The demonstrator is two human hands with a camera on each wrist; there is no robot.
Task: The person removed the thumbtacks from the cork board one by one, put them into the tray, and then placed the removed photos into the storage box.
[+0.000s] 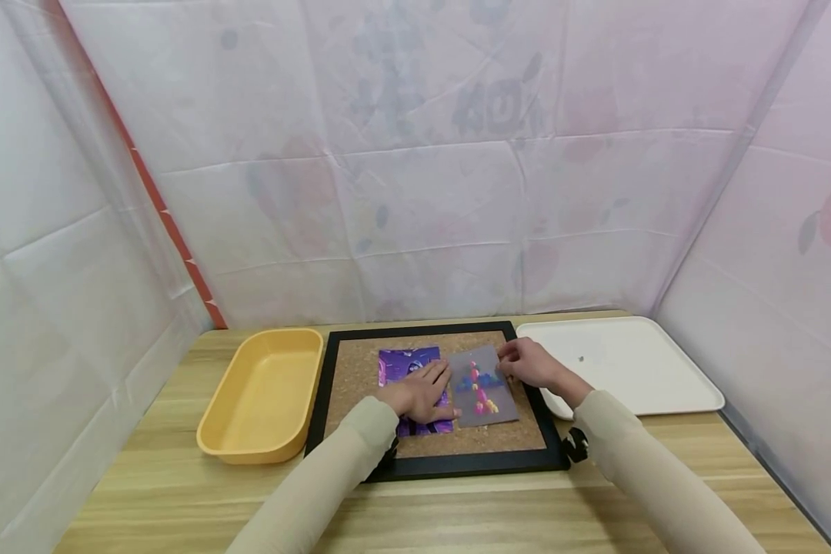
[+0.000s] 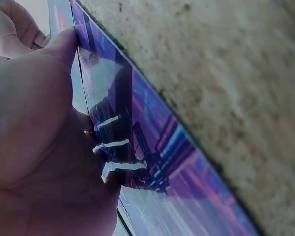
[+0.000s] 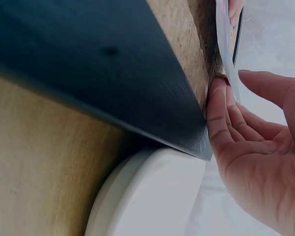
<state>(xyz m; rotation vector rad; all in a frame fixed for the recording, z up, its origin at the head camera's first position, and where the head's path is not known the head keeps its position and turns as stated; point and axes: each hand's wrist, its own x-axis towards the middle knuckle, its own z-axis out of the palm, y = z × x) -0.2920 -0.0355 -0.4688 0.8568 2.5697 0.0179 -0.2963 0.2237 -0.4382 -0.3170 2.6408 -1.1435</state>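
A black-framed corkboard [image 1: 355,385] lies on the table with two picture sheets on it. My left hand [image 1: 421,394] lies flat over the purple glossy picture [image 2: 187,162], its fingers spread toward the neighbouring sheet and covering part of the print. To the right is a greyish picture sheet [image 1: 483,396] with pink, blue and yellow shapes. At that sheet's upper right edge, my right hand [image 1: 532,365] pinches it between thumb and fingers. The right wrist view shows this edge raised off the cork, with fingertips [image 3: 219,91] under it.
On the left stands a yellow tray [image 1: 266,392] close to the board's frame. A white tray [image 1: 623,362] sits to the right, beside the frame, with a tiny dark object on it. Printed white sheeting [image 1: 422,200] walls off the back and sides.
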